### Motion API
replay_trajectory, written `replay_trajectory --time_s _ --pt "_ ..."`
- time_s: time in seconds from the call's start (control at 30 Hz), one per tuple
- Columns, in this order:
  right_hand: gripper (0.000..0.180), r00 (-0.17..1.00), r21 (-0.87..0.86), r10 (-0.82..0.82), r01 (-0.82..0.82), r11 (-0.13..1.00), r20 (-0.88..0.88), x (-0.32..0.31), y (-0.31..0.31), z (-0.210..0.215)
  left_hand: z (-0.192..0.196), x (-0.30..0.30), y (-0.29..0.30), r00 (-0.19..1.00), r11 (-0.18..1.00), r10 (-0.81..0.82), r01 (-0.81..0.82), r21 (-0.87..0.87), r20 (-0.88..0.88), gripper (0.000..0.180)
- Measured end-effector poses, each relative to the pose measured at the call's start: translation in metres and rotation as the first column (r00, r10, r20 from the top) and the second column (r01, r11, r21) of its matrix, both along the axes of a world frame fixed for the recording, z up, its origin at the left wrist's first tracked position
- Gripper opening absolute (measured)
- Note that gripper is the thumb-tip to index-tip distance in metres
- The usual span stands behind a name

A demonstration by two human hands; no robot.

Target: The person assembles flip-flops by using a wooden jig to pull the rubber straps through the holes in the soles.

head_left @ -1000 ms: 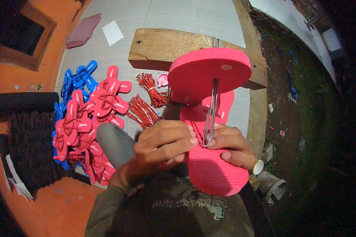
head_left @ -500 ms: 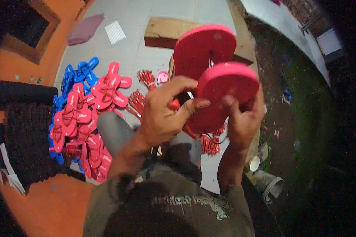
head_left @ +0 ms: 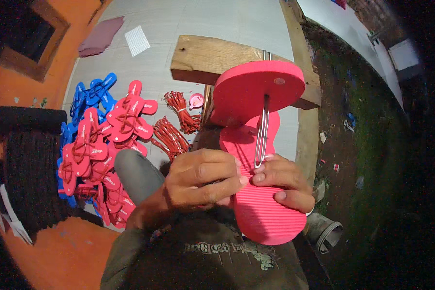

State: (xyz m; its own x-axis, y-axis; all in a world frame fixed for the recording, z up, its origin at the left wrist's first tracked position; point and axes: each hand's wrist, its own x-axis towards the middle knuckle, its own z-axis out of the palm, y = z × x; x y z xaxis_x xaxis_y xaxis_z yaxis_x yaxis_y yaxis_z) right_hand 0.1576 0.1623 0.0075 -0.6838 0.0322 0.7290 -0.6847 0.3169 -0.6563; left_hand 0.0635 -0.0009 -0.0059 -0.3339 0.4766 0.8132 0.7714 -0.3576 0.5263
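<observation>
With your left hand (head_left: pixel 200 181) and right hand (head_left: pixel 282 181) both clenched on the pink sandal sole (head_left: pixel 266 203) in your lap, keep it steady under the long wire hook (head_left: pixel 262 133) so the hook stays aligned.

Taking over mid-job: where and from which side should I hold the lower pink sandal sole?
Probably take the ribbed pink foam sandal sole at its narrow waist, thumb on top, coming from the right edge, where the right hand already rests; the left hand crowds the other side.
</observation>
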Motion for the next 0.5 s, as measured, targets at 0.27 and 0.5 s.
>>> replay_trajectory --time_s 0.27,0.5 --pt "0.018 0.995 -0.049 0.039 -0.035 0.998 0.095 -0.011 0.014 0.006 -0.005 -0.007 0.014 0.994 0.996 0.092 -0.090 -0.023 0.062 0.026" --pt "0.032 0.982 -0.394 0.084 -0.011 0.919 0.169 -0.008 0.006 0.001 0.005 -0.008 0.017 0.974 0.975 0.189 -0.171 -0.139 0.125 0.025"
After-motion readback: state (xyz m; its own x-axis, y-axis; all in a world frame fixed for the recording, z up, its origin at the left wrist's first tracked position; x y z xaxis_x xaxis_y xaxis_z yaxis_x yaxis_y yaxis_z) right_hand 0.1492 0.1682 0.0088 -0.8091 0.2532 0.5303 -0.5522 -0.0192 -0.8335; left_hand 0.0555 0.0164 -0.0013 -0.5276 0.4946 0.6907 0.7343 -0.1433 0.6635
